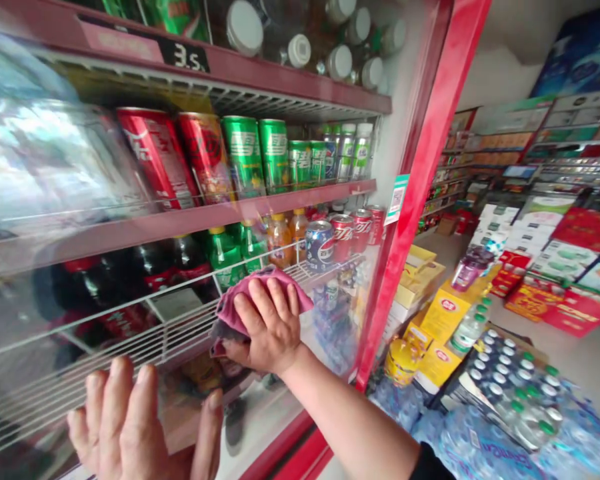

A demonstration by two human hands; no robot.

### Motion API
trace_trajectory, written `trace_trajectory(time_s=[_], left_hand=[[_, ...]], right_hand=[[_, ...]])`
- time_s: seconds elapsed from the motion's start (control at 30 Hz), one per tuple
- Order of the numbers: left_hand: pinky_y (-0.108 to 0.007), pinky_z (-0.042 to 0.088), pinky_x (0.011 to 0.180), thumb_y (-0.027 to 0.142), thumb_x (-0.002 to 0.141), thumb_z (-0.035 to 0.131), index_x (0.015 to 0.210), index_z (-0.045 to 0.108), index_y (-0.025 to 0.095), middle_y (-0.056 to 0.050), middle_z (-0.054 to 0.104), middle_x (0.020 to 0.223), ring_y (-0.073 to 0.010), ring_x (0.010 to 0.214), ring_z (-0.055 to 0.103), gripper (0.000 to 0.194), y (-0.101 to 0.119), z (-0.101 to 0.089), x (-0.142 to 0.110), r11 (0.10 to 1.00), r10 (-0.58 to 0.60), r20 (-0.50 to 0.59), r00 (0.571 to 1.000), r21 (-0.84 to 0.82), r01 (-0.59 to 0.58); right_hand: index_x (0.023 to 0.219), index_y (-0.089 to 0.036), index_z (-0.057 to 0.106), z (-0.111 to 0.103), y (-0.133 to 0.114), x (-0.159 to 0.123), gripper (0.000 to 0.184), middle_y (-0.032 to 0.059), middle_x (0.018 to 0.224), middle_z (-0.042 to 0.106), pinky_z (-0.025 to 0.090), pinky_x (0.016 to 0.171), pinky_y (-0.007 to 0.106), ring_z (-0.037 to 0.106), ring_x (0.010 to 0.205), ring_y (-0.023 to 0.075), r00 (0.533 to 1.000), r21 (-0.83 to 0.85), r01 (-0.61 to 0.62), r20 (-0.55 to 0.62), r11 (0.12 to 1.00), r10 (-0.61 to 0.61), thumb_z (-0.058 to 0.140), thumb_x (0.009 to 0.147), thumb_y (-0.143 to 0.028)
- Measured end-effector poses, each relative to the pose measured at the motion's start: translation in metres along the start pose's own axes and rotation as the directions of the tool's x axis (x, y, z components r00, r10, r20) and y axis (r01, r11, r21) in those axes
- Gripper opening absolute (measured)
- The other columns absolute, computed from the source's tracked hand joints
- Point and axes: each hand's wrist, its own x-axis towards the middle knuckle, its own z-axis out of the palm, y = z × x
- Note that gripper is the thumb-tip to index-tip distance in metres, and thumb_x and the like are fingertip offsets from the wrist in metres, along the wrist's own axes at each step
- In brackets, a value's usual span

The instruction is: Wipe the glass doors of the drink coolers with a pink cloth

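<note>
Pink cloth: mid-frame, bunched under the right hand and seemingly flat against the glass; a corner poking out right of the fingers, a darker fold at lower left.
Right grip: clamped on the cloth, four fingers slightly spread over the top, thumb along the lower left edge. Best pressed with the whole palm rather than fingertips alone, for even contact.
Loose edges: worth folding under, so as not to drag or slip from beneath the thumb.
Left hand: lower left of the frame, fingers raised and a little apart, nothing held; cannot tell whether touching the glass. Best clear of the cloth's path.
Glass: streaked with bright reflections at upper left; smears easily missed there, so worth checking from a slant. Light, overlapping strokes likely kinder than hard shoves.
Red frame: right of the cloth; slower movement advisable near the edge and the small sticker.
Wire shelf and blue can: apparently behind the glass, near the cloth in view.
</note>
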Motion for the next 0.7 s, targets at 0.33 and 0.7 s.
trace_trajectory(time_s=[0.33,0.7], left_hand=[[-0.066,0.015,0.146,0.020,0.091,0.084,0.180,0.025,0.021,-0.015,0.026,0.189,-0.0390,0.177,0.024,0.108,0.051,0.058,0.025,0.993,0.120,0.014,0.993,-0.013,-0.120],[-0.069,0.018,0.144,0.024,0.092,0.084,0.179,0.029,0.021,-0.019,0.032,0.186,-0.0415,0.175,0.028,0.103,0.107,0.089,0.039,0.991,0.126,-0.006,0.992,-0.040,-0.126]], right_hand=[[0.178,-0.014,0.038,-0.038,0.138,0.014,0.094,0.0228,0.180,0.045,0.027,0.139,0.070,0.024,0.176,0.0456,0.979,-0.041,-0.184,-0.095,0.982,0.180,0.053,0.103,-0.070],[0.178,-0.006,0.028,-0.050,0.236,-0.005,0.082,0.0308,0.181,0.037,0.034,0.135,0.074,0.027,0.175,0.0418,0.853,-0.054,-0.495,-0.219,0.867,0.474,0.033,0.114,-0.057]])
